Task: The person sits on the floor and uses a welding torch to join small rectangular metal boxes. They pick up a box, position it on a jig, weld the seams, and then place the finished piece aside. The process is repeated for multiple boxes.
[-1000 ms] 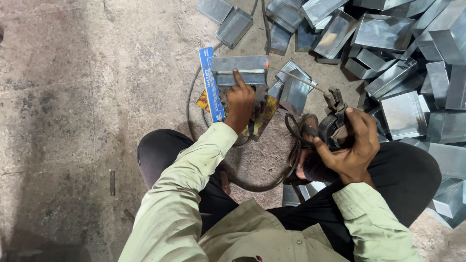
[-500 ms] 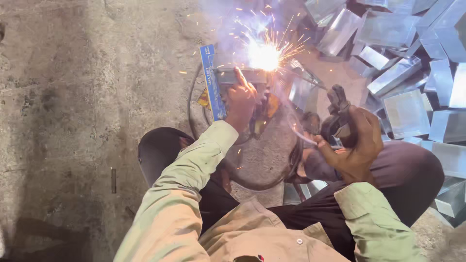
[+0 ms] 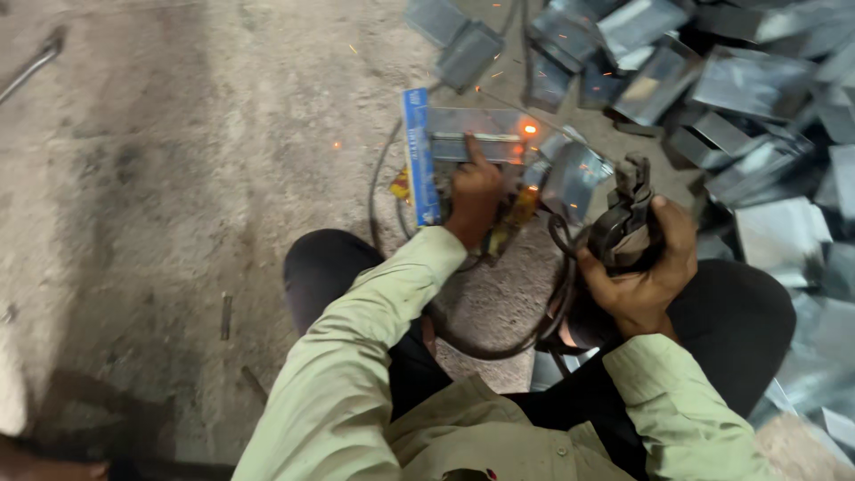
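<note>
My left hand (image 3: pixel 475 191) presses down on a folded sheet-metal box (image 3: pixel 472 138) lying on the concrete floor, one finger pointing along its top. A small orange glow (image 3: pixel 531 129) sits on the box's right end. My right hand (image 3: pixel 643 276) grips a black welding electrode holder (image 3: pixel 623 218) with a thick cable (image 3: pixel 499 343) looping back between my knees. The holder's tip is held up to the right of the box, apart from it. A blue flat strip (image 3: pixel 416 156) lies along the box's left side.
A heap of shiny sheet-metal boxes (image 3: pixel 730 98) fills the upper right and runs down the right edge. Another box piece (image 3: pixel 574 178) lies beside the one I hold. Bare concrete floor (image 3: pixel 178 178) spreads to the left, with a metal rod (image 3: pixel 31 67) at the top left.
Half a second ago a bright arc and sparks flared at the box's right end; now only a small glow and a few sparks remain. My right hand has drawn the holder back.
</note>
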